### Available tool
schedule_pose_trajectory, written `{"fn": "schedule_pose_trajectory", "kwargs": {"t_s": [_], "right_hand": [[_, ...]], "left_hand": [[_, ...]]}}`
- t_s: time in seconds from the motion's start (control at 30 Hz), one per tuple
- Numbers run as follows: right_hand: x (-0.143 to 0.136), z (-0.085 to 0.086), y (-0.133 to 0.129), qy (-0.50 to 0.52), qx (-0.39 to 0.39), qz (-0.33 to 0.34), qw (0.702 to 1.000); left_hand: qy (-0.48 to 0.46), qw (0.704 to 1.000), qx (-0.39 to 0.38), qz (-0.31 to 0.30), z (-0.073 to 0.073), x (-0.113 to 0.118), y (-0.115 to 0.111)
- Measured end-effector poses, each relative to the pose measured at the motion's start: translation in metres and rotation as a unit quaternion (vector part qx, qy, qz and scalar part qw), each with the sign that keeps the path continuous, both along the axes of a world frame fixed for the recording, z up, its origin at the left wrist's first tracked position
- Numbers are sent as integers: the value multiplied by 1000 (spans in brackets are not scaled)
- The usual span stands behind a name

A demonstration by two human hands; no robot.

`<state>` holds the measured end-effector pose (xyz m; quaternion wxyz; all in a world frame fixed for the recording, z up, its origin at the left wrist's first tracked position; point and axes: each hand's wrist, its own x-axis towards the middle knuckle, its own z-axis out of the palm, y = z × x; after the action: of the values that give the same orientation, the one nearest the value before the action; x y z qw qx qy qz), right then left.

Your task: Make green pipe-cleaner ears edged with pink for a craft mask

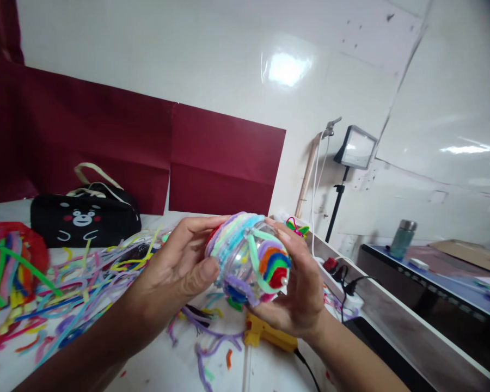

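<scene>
A clear plastic jar (pixel 240 261) lies tilted between my two hands, above the table. Fuzzy pipe cleaners in pastel bands wrap one end, and a rainbow-coloured pipe-cleaner shape sits on the other. My left hand (pixel 183 261) grips the wrapped end, its thumb along the near side. On the other side my right hand (pixel 302 283) holds the decorated end, fingers curled around it. Beneath the jar, a yellow glue gun (pixel 269 333) with a black cord lies on the white table (pixel 163 365), close to loose purple pipe cleaners (pixel 218 345).
A red bowl (pixel 43 247) of pipe cleaners stands at the left, with many loose ones spread beside it. Behind them is a black bag (pixel 53 218) with a bear face. A power strip (pixel 351 302) with plugs and a lamp on a stand (pixel 357 147) are at the right.
</scene>
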<state>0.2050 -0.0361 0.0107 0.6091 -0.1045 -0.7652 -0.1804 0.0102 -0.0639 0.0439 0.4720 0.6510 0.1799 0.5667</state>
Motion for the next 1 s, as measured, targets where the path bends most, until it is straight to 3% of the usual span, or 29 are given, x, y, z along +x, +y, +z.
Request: {"fn": "schedule_pose_trajectory", "kwargs": {"t_s": [0.57, 0.83, 1.0], "right_hand": [[5, 1, 4, -38, -2, 4, 999], [6, 1, 1, -72, -6, -54, 996], [7, 1, 1, -85, -7, -66, 994]], "left_hand": [[-10, 1000, 18, 15, -3, 2, 2], [7, 998, 41, 46, -4, 0, 3], [28, 996, 81, 27, -10, -6, 12]]}}
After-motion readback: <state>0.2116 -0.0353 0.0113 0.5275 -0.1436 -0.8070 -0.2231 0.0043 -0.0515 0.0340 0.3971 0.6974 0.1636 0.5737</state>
